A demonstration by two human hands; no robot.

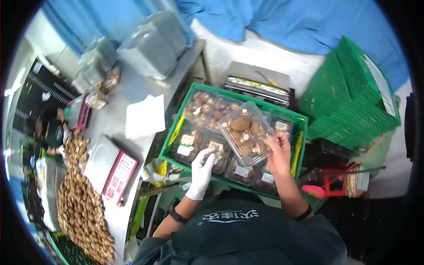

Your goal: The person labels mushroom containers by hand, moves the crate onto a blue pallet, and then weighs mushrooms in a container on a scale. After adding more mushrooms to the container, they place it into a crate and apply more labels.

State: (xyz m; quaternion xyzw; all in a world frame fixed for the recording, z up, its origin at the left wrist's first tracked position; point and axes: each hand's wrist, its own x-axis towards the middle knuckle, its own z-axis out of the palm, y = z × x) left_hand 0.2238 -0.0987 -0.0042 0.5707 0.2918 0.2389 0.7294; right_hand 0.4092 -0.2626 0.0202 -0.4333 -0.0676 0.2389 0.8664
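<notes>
My right hand (280, 155), bare, grips the near right edge of a clear plastic box of mushrooms (244, 130). The box is tilted above a green crate (178, 128). My left hand (202, 171) wears a white glove and hovers over the crate's near side, left of the box. Its fingers are curled with the tips together; whether something small is between them I cannot make out. Below both hands, the crate holds several packed mushroom boxes (187, 143), some with white labels (242, 171).
Left, a metal table (137, 88) bears a red-edged scale (115, 170), a paper stack (145, 117), clear empty boxes (152, 46) and a mushroom heap (81, 212). Stacked green crates (349, 92) stand right. A black-and-silver machine (258, 84) sits behind. Another person (55, 132) is far left.
</notes>
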